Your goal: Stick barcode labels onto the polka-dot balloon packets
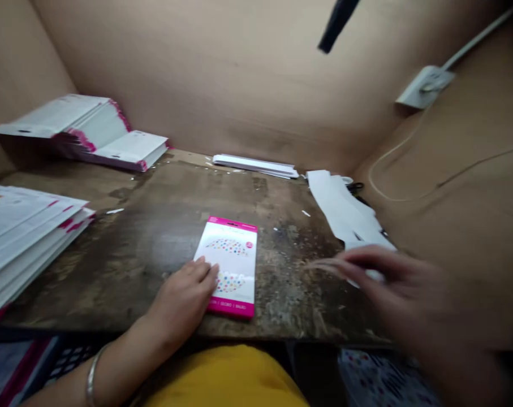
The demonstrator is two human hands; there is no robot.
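A white and pink package [235, 265] with colourful dots lies flat near the front of the worn table [154, 232]. My left hand [186, 302] rests on its left edge, fingers close together on the package. To the right, above the table, my right hand [379, 282] is blurred by motion, its thumb and fingers pinched on a thin, pale strip [324, 264]. White paper strips [345, 209] lie just beyond the right hand.
Stacks of white and pink packages stand at the back left [112, 135] and left front [31, 237]. Flat white strips [256, 165] lie along the back wall. Dark-handled scissors [356, 186] are partly hidden at the right. A socket box [426, 87] with a cable hangs on the wall.
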